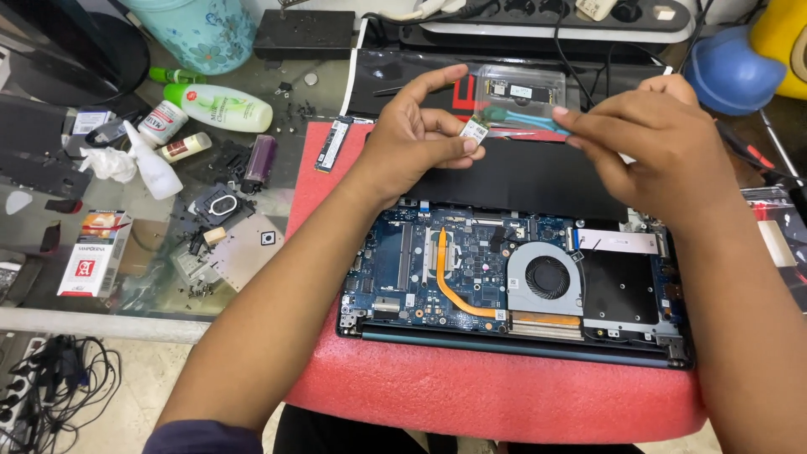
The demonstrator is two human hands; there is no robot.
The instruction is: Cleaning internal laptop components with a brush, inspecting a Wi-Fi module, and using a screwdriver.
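Teal plastic tool (pixel 528 118) is pinched in the right hand (pixel 656 139), long axis roughly level, tip aimed left at the small card (pixel 474 130). The left hand (pixel 416 139) pinches that card between thumb and fingertips, other fingers loosely raised. Tool tip sits just beside the card, nearly touching; both hang above the black battery (pixel 521 176) of the opened laptop (pixel 521 336). Copper pipe (pixel 450 286) and round fan (pixel 546 277) lie below, nearer the person. Laptop rests on a red foam pad (pixel 471 395). A memory stick (pixel 334 143) lies left of the pad's edge on the glass table (pixel 151 286).
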